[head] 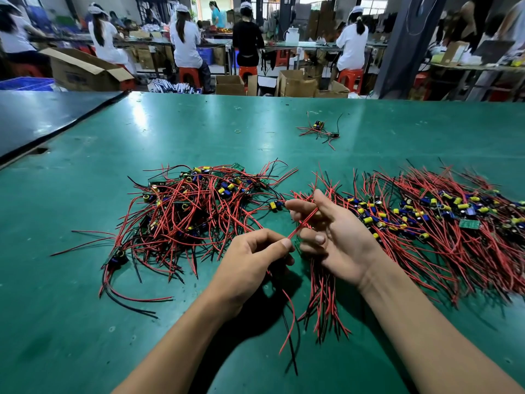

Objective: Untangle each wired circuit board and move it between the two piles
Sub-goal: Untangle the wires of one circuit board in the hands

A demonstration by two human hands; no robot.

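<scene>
A tangled pile (196, 211) of small circuit boards with red and black wires lies on the green table at the left. A second, more ordered pile (426, 220) spreads out at the right. Between them, my left hand (250, 263) pinches one wired circuit board (297, 243) by its red wire, with more wires trailing down below the hand. My right hand (332, 234) holds the same red wire (302, 223) between thumb and fingers, just above the left hand. The small green board shows between both hands.
A small separate bundle of boards (321, 130) lies farther back on the green table (170, 132), near a rubber band (238, 131). A dark table edge (56, 120) runs at the far left. Beyond the table sit several people, cardboard boxes and red stools.
</scene>
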